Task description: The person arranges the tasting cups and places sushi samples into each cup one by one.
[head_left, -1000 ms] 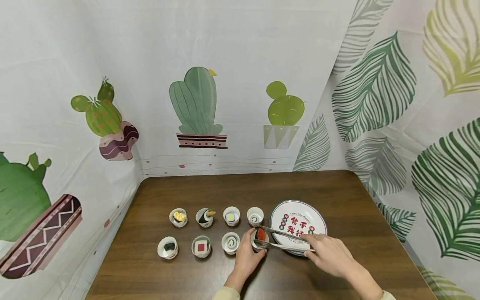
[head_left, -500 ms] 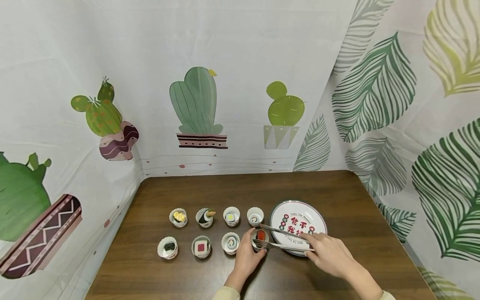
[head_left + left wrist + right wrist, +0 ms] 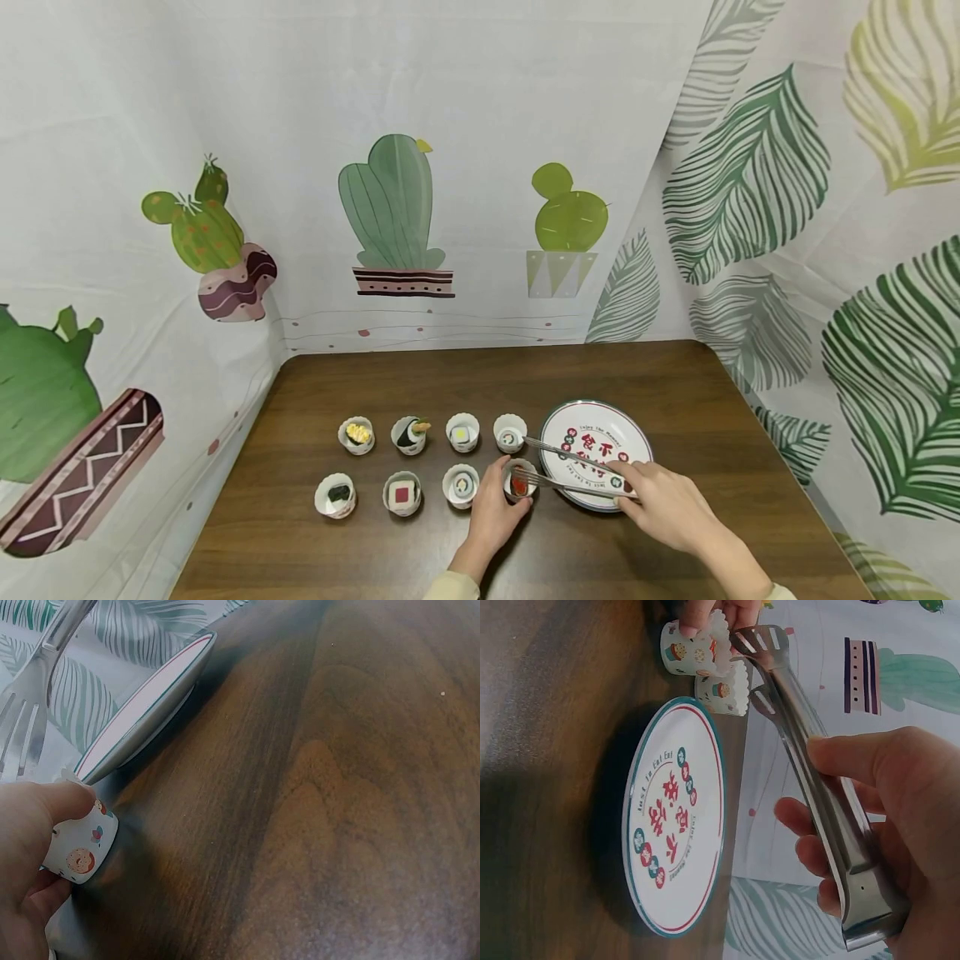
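Note:
My left hand point(image 3: 493, 510) grips a small white paper cup point(image 3: 96, 844) with printed pictures, thumb on one side and fingers on the other. Inside the cup lies a red-topped piece of sushi point(image 3: 519, 485). In my right hand point(image 3: 670, 504) is a pair of metal serving tongs point(image 3: 847, 859), pinched between thumb and fingers, with slotted, fork-like ends. The tongs' two arms are spread: one tip reaches over the cup in my left hand, the other points near the cup behind it point(image 3: 511, 423). Nothing shows between the tips.
A round white plate point(image 3: 561, 429) with red lettering and a green rim stands right of the cups, under the tongs. Several more paper cups with sushi pieces, such as one with yellow topping point(image 3: 358, 433), form two rows leftward on the brown wooden table point(image 3: 420, 558). Printed cloth point(image 3: 480, 100) hangs behind.
The tongs have shifted slightly right and their arms have spread wider. The red-topped sushi now sits lower in the cup, clear of the tips. My left hand stays in place.

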`<state>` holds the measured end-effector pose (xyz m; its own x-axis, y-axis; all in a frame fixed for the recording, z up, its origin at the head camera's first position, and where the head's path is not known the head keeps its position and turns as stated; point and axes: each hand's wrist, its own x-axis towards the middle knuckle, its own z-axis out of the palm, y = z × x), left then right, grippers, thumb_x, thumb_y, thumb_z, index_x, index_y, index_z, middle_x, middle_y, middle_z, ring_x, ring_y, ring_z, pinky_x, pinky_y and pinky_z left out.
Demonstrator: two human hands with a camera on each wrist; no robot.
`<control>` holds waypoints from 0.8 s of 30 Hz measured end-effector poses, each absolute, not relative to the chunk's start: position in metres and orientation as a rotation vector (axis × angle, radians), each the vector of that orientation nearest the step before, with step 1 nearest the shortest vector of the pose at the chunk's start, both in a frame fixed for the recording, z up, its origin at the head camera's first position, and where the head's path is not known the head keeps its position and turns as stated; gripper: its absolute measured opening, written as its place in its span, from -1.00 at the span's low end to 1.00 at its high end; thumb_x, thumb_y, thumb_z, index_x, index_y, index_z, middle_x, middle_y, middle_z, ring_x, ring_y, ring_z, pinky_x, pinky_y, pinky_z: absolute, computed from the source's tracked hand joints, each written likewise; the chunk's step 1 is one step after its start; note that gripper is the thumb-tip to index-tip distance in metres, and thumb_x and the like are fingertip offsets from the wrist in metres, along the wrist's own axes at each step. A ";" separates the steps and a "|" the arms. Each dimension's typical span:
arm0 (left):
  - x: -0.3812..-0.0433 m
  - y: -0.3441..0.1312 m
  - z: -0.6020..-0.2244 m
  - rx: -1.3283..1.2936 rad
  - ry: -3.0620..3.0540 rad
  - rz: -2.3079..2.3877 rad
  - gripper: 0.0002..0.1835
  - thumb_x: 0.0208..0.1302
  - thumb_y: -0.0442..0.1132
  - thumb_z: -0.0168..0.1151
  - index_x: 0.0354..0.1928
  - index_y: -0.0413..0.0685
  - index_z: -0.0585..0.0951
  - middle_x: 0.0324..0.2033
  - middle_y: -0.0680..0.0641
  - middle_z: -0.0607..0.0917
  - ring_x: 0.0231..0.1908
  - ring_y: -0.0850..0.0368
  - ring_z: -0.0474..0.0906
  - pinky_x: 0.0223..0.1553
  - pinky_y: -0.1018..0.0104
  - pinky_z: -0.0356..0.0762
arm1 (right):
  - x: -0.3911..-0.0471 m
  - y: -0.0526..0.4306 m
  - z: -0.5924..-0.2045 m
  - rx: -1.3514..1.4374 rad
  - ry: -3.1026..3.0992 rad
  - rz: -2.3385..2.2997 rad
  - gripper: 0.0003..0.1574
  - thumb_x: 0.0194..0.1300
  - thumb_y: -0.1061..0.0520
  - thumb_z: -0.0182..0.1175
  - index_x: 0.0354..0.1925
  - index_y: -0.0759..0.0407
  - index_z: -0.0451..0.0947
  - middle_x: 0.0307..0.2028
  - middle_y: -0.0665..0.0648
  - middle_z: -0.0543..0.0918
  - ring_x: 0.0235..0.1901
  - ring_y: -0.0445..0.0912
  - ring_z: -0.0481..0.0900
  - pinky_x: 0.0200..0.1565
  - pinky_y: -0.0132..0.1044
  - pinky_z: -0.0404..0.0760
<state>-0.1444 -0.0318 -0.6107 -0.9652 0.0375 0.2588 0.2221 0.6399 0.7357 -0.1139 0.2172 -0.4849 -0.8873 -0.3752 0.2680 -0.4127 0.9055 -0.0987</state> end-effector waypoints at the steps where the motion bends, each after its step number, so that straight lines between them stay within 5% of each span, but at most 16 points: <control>1: -0.145 -0.032 -0.612 -0.214 -2.641 -1.224 -0.20 -0.25 -0.26 0.46 0.16 -0.18 0.37 -0.06 -0.10 0.57 -0.02 0.00 0.51 0.00 0.13 0.45 | -0.114 0.217 -0.486 0.588 -2.823 0.228 -0.51 -0.07 -0.04 0.34 -0.08 -0.09 0.55 -0.47 -0.20 0.52 -0.41 -0.26 0.52 -0.49 -0.26 0.49; 9: -0.146 -0.031 -0.614 -0.211 -2.645 -1.226 -0.19 -0.26 -0.26 0.46 0.17 -0.17 0.36 -0.06 -0.09 0.57 -0.01 0.01 0.51 0.02 0.14 0.44 | -0.113 0.221 -0.498 0.540 -2.766 0.299 -0.46 -0.09 -0.01 0.35 -0.05 -0.01 0.56 -0.28 0.04 0.64 -0.26 -0.07 0.61 -0.41 -0.12 0.55; 24: -0.146 -0.030 -0.614 -0.214 -2.641 -1.218 -0.18 -0.26 -0.27 0.46 0.19 -0.15 0.36 -0.11 -0.05 0.56 -0.06 0.04 0.52 -0.03 0.14 0.46 | -0.109 0.236 -0.515 0.419 -2.758 0.418 -0.40 -0.07 0.04 0.37 0.02 0.01 0.53 -0.25 0.09 0.65 -0.23 0.00 0.60 -0.43 -0.05 0.54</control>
